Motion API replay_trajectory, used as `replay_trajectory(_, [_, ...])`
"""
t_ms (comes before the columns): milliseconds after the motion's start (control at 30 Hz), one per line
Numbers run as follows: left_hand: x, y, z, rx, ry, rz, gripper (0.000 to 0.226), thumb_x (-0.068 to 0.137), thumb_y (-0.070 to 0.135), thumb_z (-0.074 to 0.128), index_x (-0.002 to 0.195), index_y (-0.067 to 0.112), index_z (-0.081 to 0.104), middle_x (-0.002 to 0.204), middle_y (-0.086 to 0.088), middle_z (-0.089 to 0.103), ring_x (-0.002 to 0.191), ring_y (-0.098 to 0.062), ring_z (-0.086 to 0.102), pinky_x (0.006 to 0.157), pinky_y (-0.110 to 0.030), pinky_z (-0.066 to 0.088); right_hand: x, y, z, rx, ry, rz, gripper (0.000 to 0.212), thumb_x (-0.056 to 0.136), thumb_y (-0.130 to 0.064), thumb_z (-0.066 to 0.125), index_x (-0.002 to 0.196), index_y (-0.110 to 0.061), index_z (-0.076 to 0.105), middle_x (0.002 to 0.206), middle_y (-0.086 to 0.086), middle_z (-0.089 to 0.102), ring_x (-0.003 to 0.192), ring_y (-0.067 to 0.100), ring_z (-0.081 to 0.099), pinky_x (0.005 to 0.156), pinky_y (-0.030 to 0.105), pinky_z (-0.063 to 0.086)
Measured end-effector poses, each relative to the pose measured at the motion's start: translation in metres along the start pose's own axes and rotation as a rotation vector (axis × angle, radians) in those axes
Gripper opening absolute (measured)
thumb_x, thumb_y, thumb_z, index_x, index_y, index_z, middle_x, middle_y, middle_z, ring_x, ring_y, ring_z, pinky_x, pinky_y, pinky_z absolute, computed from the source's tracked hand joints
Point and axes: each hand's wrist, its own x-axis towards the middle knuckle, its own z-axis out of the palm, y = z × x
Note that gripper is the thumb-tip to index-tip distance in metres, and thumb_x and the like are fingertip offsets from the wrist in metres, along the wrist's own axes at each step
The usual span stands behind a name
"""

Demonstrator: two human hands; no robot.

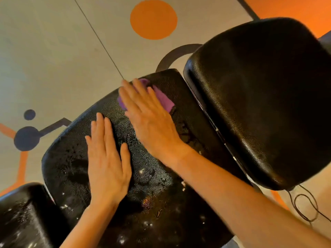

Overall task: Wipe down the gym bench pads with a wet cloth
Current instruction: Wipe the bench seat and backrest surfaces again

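- Lying on the far end of the central bench pad [71, 167], near its rounded top edge: a purple cloth [163, 97], mostly covered, showing only past the fingertips and on the side toward the raised back pad [265, 97].
- Pressing flat on that cloth: the right hand [152, 117], fingers straight and slightly spread, palm down, nothing pinched or curled round.
- Resting flat on the same central bench pad, nearer the camera than the cloth and apart from it: the left hand [107, 163], fingers straight and close together, thumb out to the side, holding nothing.
- Glistening with droplets and wet streaks: the pebbled black surface of the central bench pad, most of all around and below the left hand.
- Showing torn, cracked patches: the upholstery of the central bench pad just beside the right wrist, on the side toward the raised back pad.
- Standing just beyond a narrow gap from the central bench pad: the raised back pad, black, smooth-edged, tilted up.
- Sitting at the near left corner of the central bench pad: a third black pad [23, 217], wet-flecked too.
- Trailing under the raised back pad: a thin black cable [304, 206], looping on the floor.
- Spreading beneath the central bench pad: a grey floor [53, 59] with an orange circle [153, 19], dark dots and lines.
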Motion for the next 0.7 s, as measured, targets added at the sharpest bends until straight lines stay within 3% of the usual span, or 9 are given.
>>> replay_trajectory(67, [0.000, -0.002, 0.004, 0.006, 0.005, -0.009, 0.062, 0.101, 0.032, 0.027, 0.153, 0.003, 0.015, 0.164, -0.009, 0.004, 0.152, -0.021, -0.001, 0.124, -0.036, 0.001, 0.001, 0.027, -0.004, -0.073, -0.033, -0.077, 0.052, 0.098, -0.017, 0.044, 0.148, -0.010, 0.033, 0.158, 0.008, 0.027, 0.147, 0.027, 0.020, 0.119, 0.047, 0.021])
replay_trajectory(200, [0.000, -0.001, 0.005, 0.026, -0.002, -0.023, 0.062, 0.100, 0.033, 0.026, 0.154, 0.006, 0.012, 0.164, -0.006, 0.002, 0.152, -0.019, -0.002, 0.124, -0.034, 0.000, 0.002, 0.043, -0.016, 0.050, 0.112, 0.530, 0.049, 0.102, -0.023, 0.031, 0.150, -0.012, 0.026, 0.159, 0.009, 0.022, 0.148, 0.025, 0.015, 0.121, 0.042, 0.013])
replay_trajectory(233, [0.001, -0.002, 0.005, 0.025, -0.007, -0.019, 0.062, 0.100, 0.033, 0.026, 0.154, 0.006, 0.011, 0.164, -0.006, 0.001, 0.152, -0.019, -0.003, 0.124, -0.034, 0.000, 0.003, 0.023, -0.013, -0.002, 0.116, 0.553, 0.049, 0.102, -0.023, 0.025, 0.150, -0.012, 0.025, 0.158, 0.010, 0.023, 0.147, 0.026, 0.015, 0.120, 0.042, 0.014])
replay_trajectory(300, [0.001, -0.003, 0.004, -0.002, -0.018, -0.003, 0.063, 0.100, 0.032, 0.028, 0.155, 0.007, 0.009, 0.164, -0.007, 0.000, 0.152, -0.019, -0.004, 0.124, -0.033, -0.001, 0.001, -0.023, -0.002, -0.075, 0.047, 0.282, 0.051, 0.097, -0.016, 0.021, 0.147, -0.009, 0.028, 0.156, 0.010, 0.027, 0.145, 0.029, 0.018, 0.116, 0.043, 0.019])
replay_trajectory(400, [0.001, -0.003, 0.002, -0.023, -0.035, -0.001, 0.064, 0.100, 0.030, 0.029, 0.155, 0.007, 0.006, 0.164, -0.008, 0.000, 0.152, -0.018, -0.005, 0.123, -0.030, -0.004, -0.006, -0.030, 0.002, 0.002, -0.100, -0.068, 0.051, 0.097, -0.013, 0.035, 0.148, -0.010, 0.033, 0.158, 0.008, 0.026, 0.148, 0.025, 0.017, 0.121, 0.042, 0.014])
replay_trajectory(433, [0.001, -0.004, 0.002, -0.012, -0.029, 0.001, 0.064, 0.100, 0.029, 0.029, 0.155, 0.006, 0.008, 0.164, -0.008, 0.000, 0.152, -0.020, -0.004, 0.123, -0.029, -0.005, -0.006, -0.011, -0.001, -0.018, -0.071, -0.030, 0.051, 0.096, -0.014, 0.039, 0.147, -0.010, 0.034, 0.157, 0.009, 0.028, 0.148, 0.025, 0.019, 0.121, 0.044, 0.015])
replay_trajectory(567, [0.002, -0.004, 0.003, -0.023, -0.022, 0.008, 0.062, 0.099, 0.029, 0.029, 0.154, 0.004, 0.010, 0.164, -0.008, 0.000, 0.152, -0.022, -0.003, 0.123, -0.029, -0.006, 0.000, 0.042, -0.017, 0.026, 0.119, 0.614, 0.047, 0.104, -0.022, 0.028, 0.149, -0.008, 0.028, 0.159, 0.012, 0.021, 0.148, 0.026, 0.015, 0.120, 0.049, 0.017])
replay_trajectory(633, [0.002, -0.005, 0.003, -0.029, -0.027, 0.016, 0.063, 0.100, 0.030, 0.028, 0.154, 0.004, 0.010, 0.164, -0.008, 0.000, 0.152, -0.021, -0.004, 0.123, -0.030, -0.005, 0.000, 0.009, -0.007, -0.057, 0.131, 0.558, 0.048, 0.101, -0.019, 0.025, 0.146, -0.004, 0.033, 0.156, 0.015, 0.028, 0.146, 0.031, 0.021, 0.119, 0.047, 0.019])
replay_trajectory(700, [0.001, -0.005, 0.003, -0.054, -0.032, 0.012, 0.063, 0.100, 0.030, 0.028, 0.154, 0.004, 0.009, 0.164, -0.009, 0.000, 0.152, -0.020, -0.004, 0.124, -0.031, -0.004, -0.009, -0.028, 0.005, -0.102, 0.003, 0.226, 0.050, 0.099, -0.020, 0.027, 0.147, -0.008, 0.034, 0.156, 0.009, 0.029, 0.146, 0.028, 0.021, 0.118, 0.043, 0.019])
